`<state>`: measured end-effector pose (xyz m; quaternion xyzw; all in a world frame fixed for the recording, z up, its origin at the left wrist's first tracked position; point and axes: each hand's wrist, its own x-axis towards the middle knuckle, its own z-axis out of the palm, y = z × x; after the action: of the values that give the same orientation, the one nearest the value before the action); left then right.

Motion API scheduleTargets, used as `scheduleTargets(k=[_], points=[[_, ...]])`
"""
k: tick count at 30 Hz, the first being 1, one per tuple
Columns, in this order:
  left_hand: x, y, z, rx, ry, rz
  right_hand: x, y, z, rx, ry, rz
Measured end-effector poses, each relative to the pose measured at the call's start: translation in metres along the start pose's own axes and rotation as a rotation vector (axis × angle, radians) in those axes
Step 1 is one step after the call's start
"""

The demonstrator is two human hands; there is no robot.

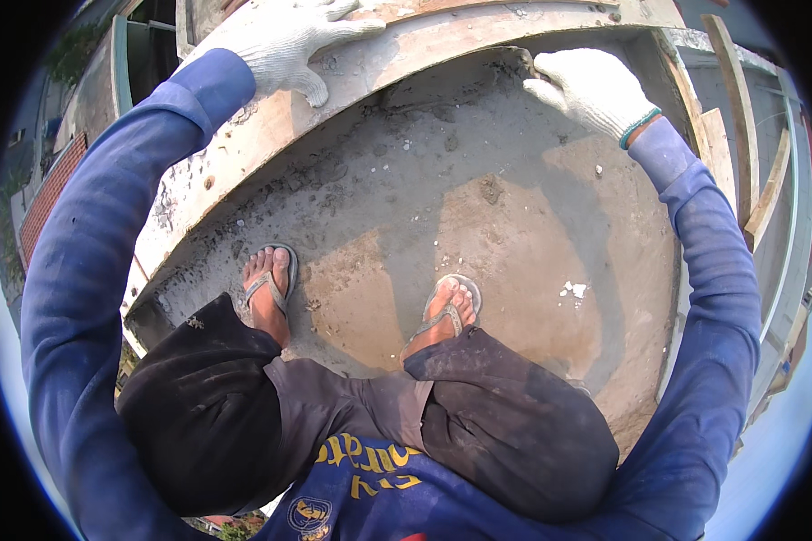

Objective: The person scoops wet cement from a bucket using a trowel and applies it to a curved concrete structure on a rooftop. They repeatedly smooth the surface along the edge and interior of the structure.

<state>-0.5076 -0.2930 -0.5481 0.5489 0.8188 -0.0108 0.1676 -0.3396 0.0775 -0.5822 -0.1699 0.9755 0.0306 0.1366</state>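
My left hand (pixel 298 47), in a white knit glove, lies open on the pale, mortar-stained board (pixel 271 135) that curves along the far and left side. Its fingers are spread over the board's top. My right hand (pixel 594 88), in a white glove with a green cuff edge, is closed near the far right corner, just inside that board. Its fingers curl away from me, with the thumb toward the left. A thin greyish edge (pixel 523 59) shows beside the fingertips; what it belongs to is hidden.
I squat on a rough grey concrete floor (pixel 505 234) with damp patches, crumbs of mortar and white bits (pixel 573 289). My feet, in grey flip-flops (pixel 280 275), stand near the middle. Wooden planks (pixel 738 117) stick up at the right, beyond the right edge.
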Motion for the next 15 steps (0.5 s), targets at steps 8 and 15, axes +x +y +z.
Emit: scheduleTargets(k=[8,15], points=[[0.000,0.021,-0.034,0.097,-0.157,-0.105,-0.085,0.040,0.009,0.175,0.309,0.118],[0.000,0.010,-0.002,0.280,-0.017,-0.131,-0.093,0.051,0.098,0.030,0.176,0.099]])
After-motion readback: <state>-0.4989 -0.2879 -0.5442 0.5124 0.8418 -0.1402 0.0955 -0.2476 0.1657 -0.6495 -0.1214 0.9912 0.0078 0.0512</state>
